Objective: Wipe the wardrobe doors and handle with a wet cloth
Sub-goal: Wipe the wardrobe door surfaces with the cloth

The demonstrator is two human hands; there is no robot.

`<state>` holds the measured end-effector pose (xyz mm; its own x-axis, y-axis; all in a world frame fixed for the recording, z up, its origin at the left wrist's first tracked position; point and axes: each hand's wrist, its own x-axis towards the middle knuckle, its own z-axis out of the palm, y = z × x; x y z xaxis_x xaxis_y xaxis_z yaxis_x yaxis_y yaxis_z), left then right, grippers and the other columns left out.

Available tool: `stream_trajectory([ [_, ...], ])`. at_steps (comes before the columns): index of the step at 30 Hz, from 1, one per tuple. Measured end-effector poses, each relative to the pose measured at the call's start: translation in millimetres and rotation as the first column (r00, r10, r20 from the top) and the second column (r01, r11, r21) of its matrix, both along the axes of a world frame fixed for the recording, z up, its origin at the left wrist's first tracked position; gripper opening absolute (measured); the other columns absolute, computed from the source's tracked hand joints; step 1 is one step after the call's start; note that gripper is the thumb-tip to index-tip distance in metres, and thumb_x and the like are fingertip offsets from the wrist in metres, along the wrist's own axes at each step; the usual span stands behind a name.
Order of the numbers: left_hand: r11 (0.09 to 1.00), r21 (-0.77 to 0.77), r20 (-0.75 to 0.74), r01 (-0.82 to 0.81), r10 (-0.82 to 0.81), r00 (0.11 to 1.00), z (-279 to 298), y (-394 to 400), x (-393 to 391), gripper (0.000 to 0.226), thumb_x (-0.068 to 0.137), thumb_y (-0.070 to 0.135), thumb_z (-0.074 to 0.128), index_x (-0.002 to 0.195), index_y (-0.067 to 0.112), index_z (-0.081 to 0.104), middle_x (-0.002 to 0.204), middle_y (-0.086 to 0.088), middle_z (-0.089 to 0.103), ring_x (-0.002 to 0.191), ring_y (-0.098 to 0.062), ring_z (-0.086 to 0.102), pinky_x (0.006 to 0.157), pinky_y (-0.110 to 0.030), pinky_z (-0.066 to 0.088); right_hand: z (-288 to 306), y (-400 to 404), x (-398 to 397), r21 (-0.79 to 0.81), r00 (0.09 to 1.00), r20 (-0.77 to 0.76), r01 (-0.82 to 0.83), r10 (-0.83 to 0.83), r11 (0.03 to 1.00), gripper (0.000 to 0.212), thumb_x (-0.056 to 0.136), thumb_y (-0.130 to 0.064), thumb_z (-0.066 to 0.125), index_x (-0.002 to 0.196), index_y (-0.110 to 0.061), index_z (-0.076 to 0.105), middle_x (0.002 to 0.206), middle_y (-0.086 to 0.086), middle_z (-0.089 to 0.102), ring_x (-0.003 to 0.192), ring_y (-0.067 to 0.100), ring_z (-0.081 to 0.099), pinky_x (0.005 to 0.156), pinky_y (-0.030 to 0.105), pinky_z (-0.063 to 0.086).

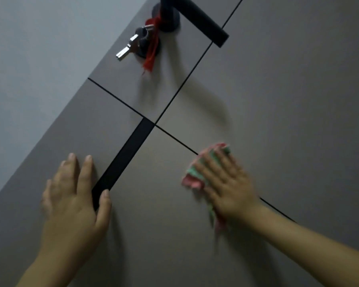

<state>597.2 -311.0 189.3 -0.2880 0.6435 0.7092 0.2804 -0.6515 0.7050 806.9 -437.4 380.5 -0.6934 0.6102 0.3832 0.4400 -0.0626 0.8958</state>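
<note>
The grey wardrobe door (278, 100) fills the view, split by thin black grooves. My right hand (226, 183) lies flat with straight fingers, pressing a pink and green cloth (193, 179) against the door; the cloth shows at my fingertips and below my palm. My left hand (75, 195) rests flat on the door beside a black inset strip (124, 160), its thumb touching the strip's lower end. A black lever handle (197, 19) sticks out at the top.
Silver keys (131, 46) hang in the black lock below the handle, tied with a red ribbon (152, 50). A pale grey wall (29, 59) borders the door on the left.
</note>
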Motion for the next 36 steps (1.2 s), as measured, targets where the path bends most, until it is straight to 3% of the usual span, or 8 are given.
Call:
stream_trajectory([
  [6,0.997,0.052,0.038,-0.059,0.057,0.998,-2.8,12.1,-10.4,0.065,0.084,0.04,0.033,0.14,0.008,0.042,0.136,-0.017,0.045,0.12,-0.036,0.039,0.097,-0.059,0.029,57.3,85.1,-82.3,0.331,0.958,-0.286,0.079,0.02,0.94,0.057,0.098,-0.038,0.023,0.15,-0.015,0.018,0.158,0.011,0.016,0.146,0.032,0.009,0.117,0.045,0.005],
  [12,0.996,0.014,0.179,-0.086,0.082,0.98,3.7,19.8,-12.7,0.063,0.082,0.038,0.035,0.137,0.008,0.043,0.123,-0.018,0.049,0.111,-0.031,0.038,0.094,-0.062,0.032,-19.4,103.3,-108.6,-0.036,0.998,0.048,-0.035,0.036,0.999,0.052,0.101,-0.037,0.033,0.148,-0.015,0.033,0.156,0.009,0.024,0.146,0.031,0.015,0.119,0.048,0.013],
  [15,0.998,0.002,0.162,-0.063,0.062,0.985,1.4,19.5,-14.9,0.063,0.084,0.039,0.034,0.137,0.008,0.043,0.13,-0.018,0.048,0.117,-0.032,0.037,0.098,-0.061,0.031,-15.6,74.0,-78.3,-0.075,0.99,0.139,0.006,0.005,0.997,0.051,0.103,-0.039,0.021,0.148,-0.018,0.031,0.156,0.006,0.025,0.145,0.026,0.018,0.119,0.043,0.015],
  [19,0.999,-0.009,0.17,-0.043,0.044,0.984,-4.7,23.6,-23.0,0.065,0.084,0.041,0.032,0.138,0.008,0.044,0.137,-0.017,0.046,0.123,-0.028,0.034,0.101,-0.058,0.03,4.5,99.0,-107.6,0.051,1.0,-0.017,-0.011,0.012,0.999,0.055,0.1,-0.037,0.026,0.147,-0.011,0.035,0.155,0.014,0.027,0.144,0.03,0.018,0.118,0.045,0.012],
  [23,0.999,-0.035,0.169,-0.017,0.023,0.985,-18.3,29.0,-29.3,0.067,0.085,0.042,0.03,0.142,0.008,0.038,0.145,-0.014,0.04,0.132,-0.03,0.031,0.109,-0.053,0.024,-2.7,165.6,-178.8,0.115,0.988,-0.155,0.037,-0.019,0.993,0.06,0.096,-0.042,0.009,0.151,-0.017,0.011,0.16,0.01,0.007,0.147,0.029,-0.001,0.118,0.045,-0.004],
  [29,0.998,-0.048,0.106,-0.038,0.043,0.993,-45.5,22.8,-19.2,0.066,0.085,0.038,0.033,0.141,0.003,0.038,0.149,-0.02,0.033,0.135,-0.029,0.023,0.108,-0.055,0.024,-83.0,105.5,-110.7,-0.152,0.992,0.108,-0.049,0.066,0.987,0.051,0.1,-0.036,0.037,0.146,-0.014,0.038,0.153,0.012,0.031,0.143,0.033,0.022,0.118,0.049,0.017],
  [33,0.999,-0.047,0.004,-0.009,0.009,1.0,-57.9,9.4,-19.8,0.065,0.086,0.036,0.032,0.142,0.003,0.038,0.149,-0.022,0.033,0.135,-0.031,0.024,0.107,-0.058,0.025,-69.9,50.1,-55.6,-0.084,0.997,0.072,-0.012,0.018,0.996,0.05,0.101,-0.038,0.031,0.145,-0.017,0.038,0.151,0.01,0.034,0.141,0.028,0.028,0.118,0.044,0.016],
  [36,0.998,-0.054,-0.007,-0.016,0.016,1.0,-62.8,4.9,-24.4,0.064,0.087,0.036,0.032,0.143,0.005,0.036,0.149,-0.02,0.033,0.136,-0.03,0.025,0.108,-0.056,0.024,-60.9,74.2,-79.9,0.003,1.0,-0.02,0.019,-0.019,1.0,0.053,0.101,-0.037,0.027,0.147,-0.011,0.031,0.153,0.015,0.028,0.142,0.035,0.025,0.117,0.049,0.015],
])
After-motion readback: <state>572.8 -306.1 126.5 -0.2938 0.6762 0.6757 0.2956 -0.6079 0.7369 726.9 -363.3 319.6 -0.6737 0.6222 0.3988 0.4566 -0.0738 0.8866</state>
